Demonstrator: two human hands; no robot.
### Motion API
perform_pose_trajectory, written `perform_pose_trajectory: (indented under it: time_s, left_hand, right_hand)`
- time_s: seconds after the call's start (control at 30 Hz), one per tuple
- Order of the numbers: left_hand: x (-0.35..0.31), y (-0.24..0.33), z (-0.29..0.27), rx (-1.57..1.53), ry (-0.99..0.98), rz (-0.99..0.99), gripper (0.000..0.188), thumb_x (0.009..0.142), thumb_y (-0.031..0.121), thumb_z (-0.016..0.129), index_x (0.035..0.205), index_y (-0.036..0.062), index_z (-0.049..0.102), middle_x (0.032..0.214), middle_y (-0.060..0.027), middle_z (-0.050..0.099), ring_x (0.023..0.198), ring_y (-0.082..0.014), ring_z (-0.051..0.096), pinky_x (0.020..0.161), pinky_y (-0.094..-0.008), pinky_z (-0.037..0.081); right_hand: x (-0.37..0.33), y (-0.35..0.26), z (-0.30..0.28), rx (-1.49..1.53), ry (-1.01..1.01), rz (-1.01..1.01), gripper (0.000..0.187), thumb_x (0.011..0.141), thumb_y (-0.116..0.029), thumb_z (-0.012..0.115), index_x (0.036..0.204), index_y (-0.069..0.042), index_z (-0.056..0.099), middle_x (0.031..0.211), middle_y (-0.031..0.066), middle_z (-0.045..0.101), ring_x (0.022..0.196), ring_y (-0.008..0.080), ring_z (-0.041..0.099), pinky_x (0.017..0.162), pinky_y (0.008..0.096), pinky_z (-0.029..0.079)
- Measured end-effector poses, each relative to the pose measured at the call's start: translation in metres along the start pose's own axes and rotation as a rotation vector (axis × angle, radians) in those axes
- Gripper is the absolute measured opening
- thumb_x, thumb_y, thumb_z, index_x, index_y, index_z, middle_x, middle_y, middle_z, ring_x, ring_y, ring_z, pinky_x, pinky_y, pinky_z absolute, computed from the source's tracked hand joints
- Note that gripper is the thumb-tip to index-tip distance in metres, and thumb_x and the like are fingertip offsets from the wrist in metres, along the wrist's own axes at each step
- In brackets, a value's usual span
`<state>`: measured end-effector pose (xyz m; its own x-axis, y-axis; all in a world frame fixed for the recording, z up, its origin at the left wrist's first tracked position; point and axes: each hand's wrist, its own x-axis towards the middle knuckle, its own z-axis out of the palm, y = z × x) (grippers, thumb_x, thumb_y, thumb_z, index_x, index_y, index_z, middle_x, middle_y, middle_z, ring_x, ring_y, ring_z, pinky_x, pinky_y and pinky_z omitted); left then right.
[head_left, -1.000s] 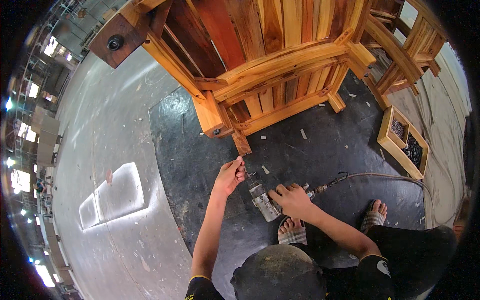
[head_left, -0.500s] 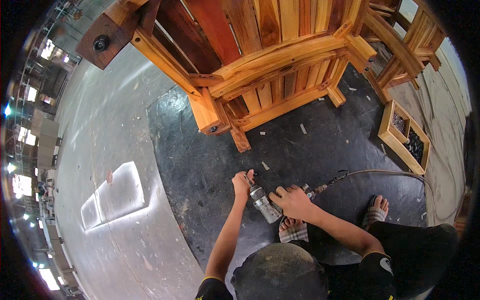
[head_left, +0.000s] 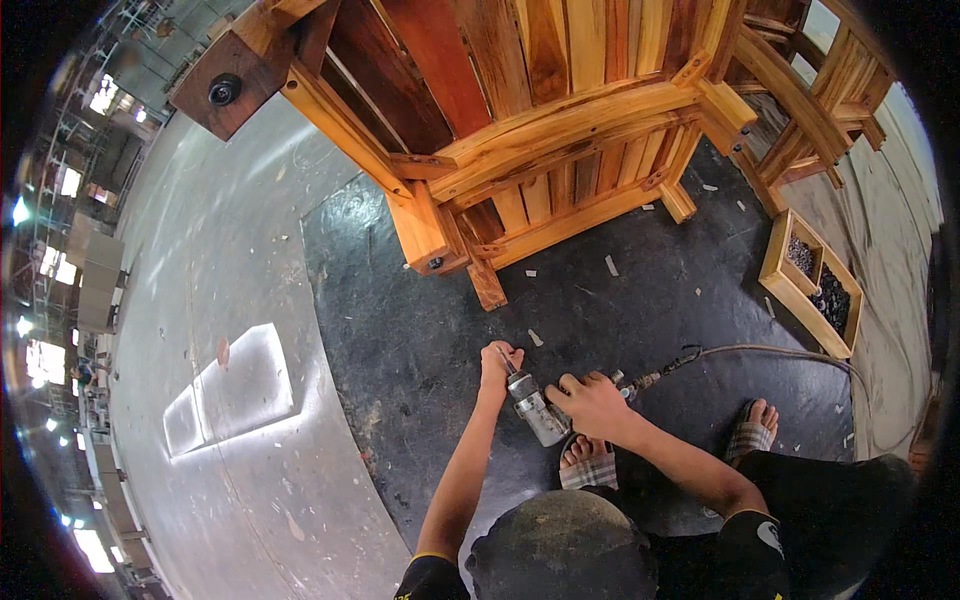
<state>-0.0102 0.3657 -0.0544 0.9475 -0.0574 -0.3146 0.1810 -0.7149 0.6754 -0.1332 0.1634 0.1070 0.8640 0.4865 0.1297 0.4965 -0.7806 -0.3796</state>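
A silver air driver (head_left: 542, 412), hose-fed and pistol-shaped, is held low over the black mat in front of me. My right hand (head_left: 598, 408) is closed around its grip, on the right of the body. At the front end, the fingers of my left hand (head_left: 498, 366) pinch the thin bit (head_left: 506, 360); whether a small fastener sits there too is hidden by the fingers. Beyond both hands stands a slatted wooden bench (head_left: 570, 120), turned so that its legs point toward me. Its nearest short leg (head_left: 488, 288) ends a little past my left hand.
An air hose (head_left: 770, 350) runs right from the tool. At the right lies a divided wooden box (head_left: 800, 300) of dark hardware. Another wooden furniture piece (head_left: 800, 100) stands at the far right. Paper scraps litter the black mat (head_left: 400, 330); grey floor (head_left: 250, 250) lies left.
The whole view has shifted slightly. My left fingers have closed in more tightly at the driver's tip, where a dark end stuck up before. My right hand keeps its grip.
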Motion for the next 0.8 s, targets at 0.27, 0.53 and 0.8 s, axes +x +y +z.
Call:
perform_pose_trajectory:
  time_s: [0.27, 0.53, 0.8]
  left_hand:
    - [-0.03, 0.027, -0.013, -0.044, -0.066, 0.097, 0.019, 0.078, 0.011, 0.074, 0.078, -0.0046, 0.063, 0.072, -0.0222, 0.064, 0.063, -0.0326, 0.065, 0.056, -0.0372, 0.05]
    - [-0.059, 0.032, -0.011, -0.759, -0.099, -0.226, 0.028, 0.093, 0.027, 0.057, 0.075, 0.0067, 0.05, 0.066, -0.0004, 0.043, 0.063, -0.0149, 0.048, 0.06, -0.0322, 0.039]
    - [-0.091, 0.029, 0.003, -1.072, -0.047, -0.099, 0.031, 0.095, 0.043, 0.054, 0.095, 0.0121, 0.05, 0.084, -0.0017, 0.051, 0.077, -0.0151, 0.055, 0.066, -0.0333, 0.046]
  right_hand:
    - [-0.009, 0.004, -0.001, -0.024, -0.024, -0.041, 0.031, 0.072, -0.008, 0.062, 0.103, -0.009, 0.057, 0.085, 0.0082, 0.054, 0.065, 0.0246, 0.062, 0.064, 0.0368, 0.048]
    - [-0.015, 0.005, 0.002, -0.047, -0.045, -0.048, 0.03, 0.072, -0.009, 0.061, 0.102, -0.01, 0.057, 0.086, 0.008, 0.053, 0.064, 0.0242, 0.061, 0.066, 0.0367, 0.048]
    - [-0.012, 0.009, -0.005, -0.033, -0.051, -0.021, 0.032, 0.072, -0.008, 0.061, 0.103, -0.009, 0.057, 0.086, 0.0089, 0.053, 0.064, 0.0249, 0.061, 0.066, 0.0373, 0.048]
